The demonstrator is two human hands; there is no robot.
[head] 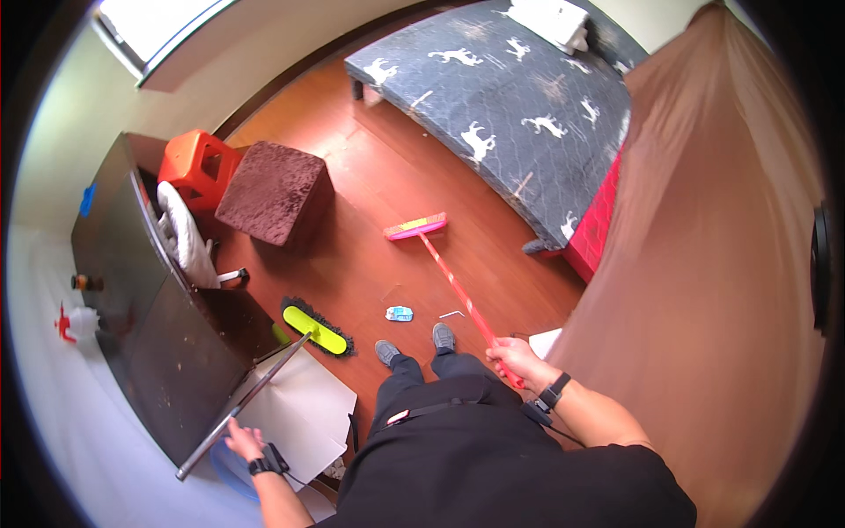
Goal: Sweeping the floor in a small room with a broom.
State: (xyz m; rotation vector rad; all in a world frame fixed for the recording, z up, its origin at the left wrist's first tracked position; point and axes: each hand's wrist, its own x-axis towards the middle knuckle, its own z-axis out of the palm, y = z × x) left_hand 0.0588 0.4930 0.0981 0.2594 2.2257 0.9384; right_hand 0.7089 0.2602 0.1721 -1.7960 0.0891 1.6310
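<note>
My right hand (pixel 518 362) is closed around the upper end of the red handle of a push broom (pixel 455 284). The broom's pink head, with orange and yellow bristles, rests on the wooden floor. At the lower left, my left hand (pixel 244 440) is beside the metal pole of a dust mop (pixel 317 330); its fingers look apart, and whether they touch the pole is not clear. The mop's lime-green head with dark fringe lies on the floor. A blue and white packet (pixel 399 313) and a small white bent stick (pixel 452 314) lie in front of my shoes.
A dark desk (pixel 165 330) stands at left, holding a spray bottle (pixel 78 324). Beyond it are an orange plastic stool (pixel 198 165) and a brown plush cube stool (pixel 272 191). A bed (pixel 488 112) stands at upper right, beside a brown curtain (pixel 693 297). A white board (pixel 297 402) is lower left.
</note>
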